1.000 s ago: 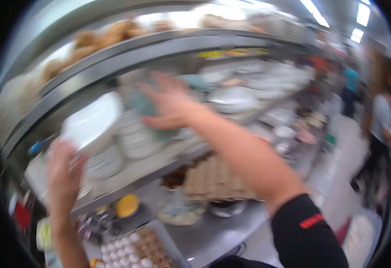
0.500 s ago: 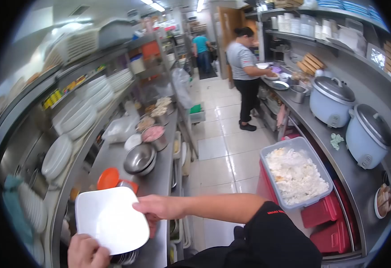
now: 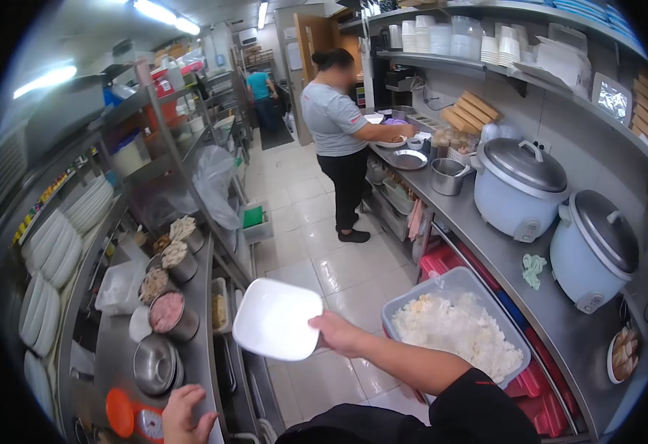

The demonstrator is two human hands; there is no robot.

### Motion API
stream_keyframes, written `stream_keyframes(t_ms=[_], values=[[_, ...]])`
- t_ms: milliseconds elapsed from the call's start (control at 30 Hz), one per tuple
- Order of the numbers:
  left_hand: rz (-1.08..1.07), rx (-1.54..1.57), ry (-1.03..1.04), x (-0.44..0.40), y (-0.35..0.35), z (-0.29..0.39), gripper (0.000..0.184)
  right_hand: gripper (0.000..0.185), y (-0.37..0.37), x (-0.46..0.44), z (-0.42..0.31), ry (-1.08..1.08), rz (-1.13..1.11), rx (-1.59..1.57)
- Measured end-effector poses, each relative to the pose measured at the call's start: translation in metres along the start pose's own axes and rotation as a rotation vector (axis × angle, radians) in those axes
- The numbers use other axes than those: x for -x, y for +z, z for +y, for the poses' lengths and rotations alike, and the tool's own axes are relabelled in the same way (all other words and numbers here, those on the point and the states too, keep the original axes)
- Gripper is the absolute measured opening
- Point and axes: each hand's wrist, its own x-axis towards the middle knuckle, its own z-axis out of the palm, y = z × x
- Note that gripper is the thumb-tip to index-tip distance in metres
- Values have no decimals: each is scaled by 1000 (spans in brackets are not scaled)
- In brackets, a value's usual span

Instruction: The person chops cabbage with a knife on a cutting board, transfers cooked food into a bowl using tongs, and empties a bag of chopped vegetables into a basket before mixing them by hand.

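Head view: long steel table (image 3: 572,325) at right, second steel table (image 3: 113,344) at left, tiled floor (image 3: 301,248) between; co-worker (image 3: 331,122) stands at the right table; two light-blue rice cookers (image 3: 520,196) on it, lids on; translucent tub (image 3: 390,320) of white rice-like food below its edge; white dish (image 3: 276,320), squarish with rounded corners, held in the air between left table and tub, hollow facing the camera; nested metal bowls (image 3: 153,365) on the left table; right hand (image 3: 338,333) closed on the dish's right rim, fingers partly hidden; left hand (image 3: 187,411) loosely open, thumb parted, holding nothing, just beside an orange dial scale (image 3: 148,423).
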Motion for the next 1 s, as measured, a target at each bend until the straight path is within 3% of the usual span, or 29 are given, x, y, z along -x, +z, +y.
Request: stream_keyframes(t_ms=[67,200,300,400,600,667,800,867,933,967,1000], values=[[-53,231,-403,-9,12,-14,26,38,-45,-29,-26,-73,160,-2],[-74,272,-593,-35,60,-130,30,37,-147,-93,-78,-259,447,23],[10,403,-582,-111,102,-207,34,38,-206,-119,-124,-312,696,24],[-135,468,-567,-218,153,-261,25,36,-254,-143,-166,-417,893,9],[-483,240,-60,-434,293,-224,30,36,-321,-164,-189,-427,1090,-150],[-682,284,-16,-473,354,-211,35,37,-346,-171,-191,-441,1127,-144],[-1059,217,-28,-510,472,-223,43,40,-404,-182,-211,-394,1175,-165],[-1132,64,24,-495,540,-280,51,43,-442,-197,-227,-377,1200,-159],[-1221,100,-235,-473,559,-331,55,39,-478,-214,-250,-350,1210,-163],[-1059,258,-84,-433,575,-394,56,37,-509,-223,-258,-296,1205,-150],[-1400,-107,-276,-423,611,-421,44,37,-538,-236,-267,-248,1196,-132]])
